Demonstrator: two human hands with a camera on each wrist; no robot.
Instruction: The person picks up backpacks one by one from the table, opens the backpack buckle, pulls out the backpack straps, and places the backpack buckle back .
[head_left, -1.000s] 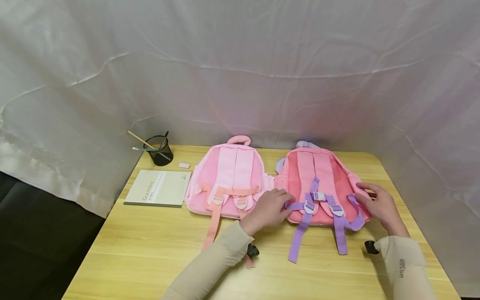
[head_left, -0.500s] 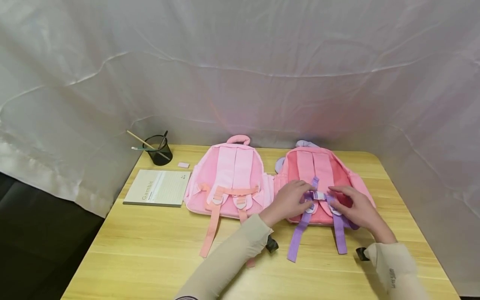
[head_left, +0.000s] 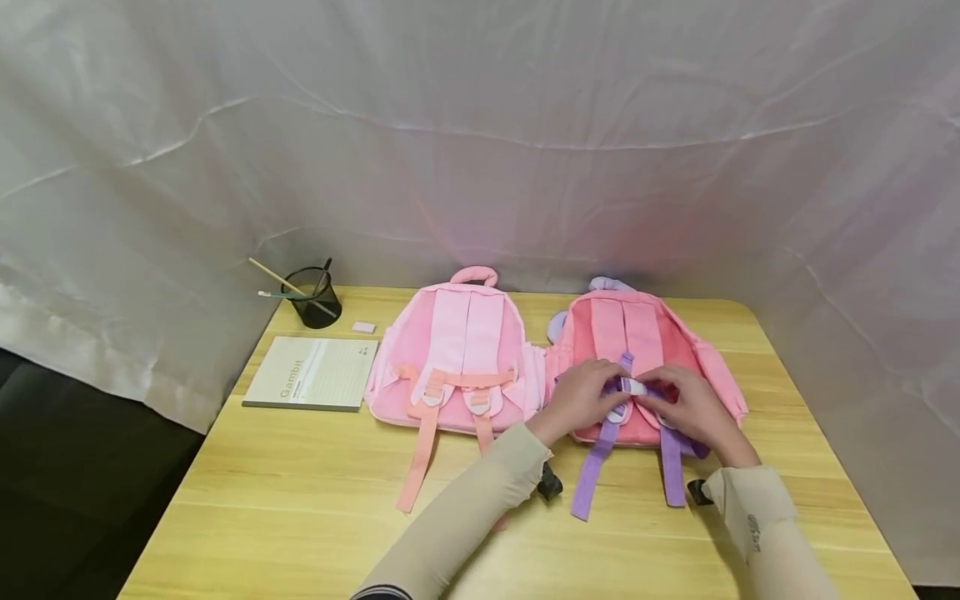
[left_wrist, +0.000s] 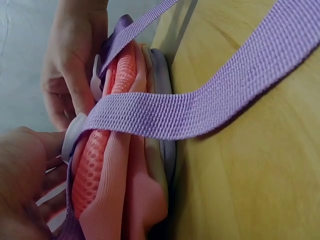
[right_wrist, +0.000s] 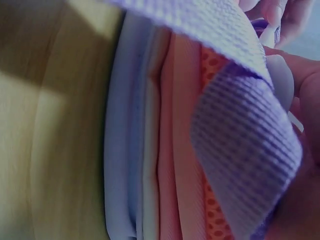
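Observation:
A coral-pink backpack [head_left: 645,321] lies on the table with its back panel and shoulder straps facing up. Across those straps runs a purple chest strap with a white buckle [head_left: 633,386]. My left hand [head_left: 577,400] pinches the buckle's left side, while my right hand [head_left: 693,408] pinches its right side, fingertips close together. Loose purple webbing [head_left: 592,479] hangs over the bag's lower edge. In the left wrist view, a white strap adjuster [left_wrist: 74,137] sits beside the left fingers. Purple webbing [right_wrist: 245,140] covers much of the bag in the right wrist view.
A light pink backpack [head_left: 450,333] with orange straps lies directly left of the coral one. Farther left are a notebook [head_left: 311,372], a pink eraser [head_left: 363,327] and a black mesh pen cup [head_left: 315,307] holding pencils. Grey curtain [head_left: 480,167] hangs behind the wooden table [head_left: 300,500].
My right hand has moved left from the coral backpack's right side to the buckle. My left hand has moved right and up from the bag's left edge to the buckle's other side.

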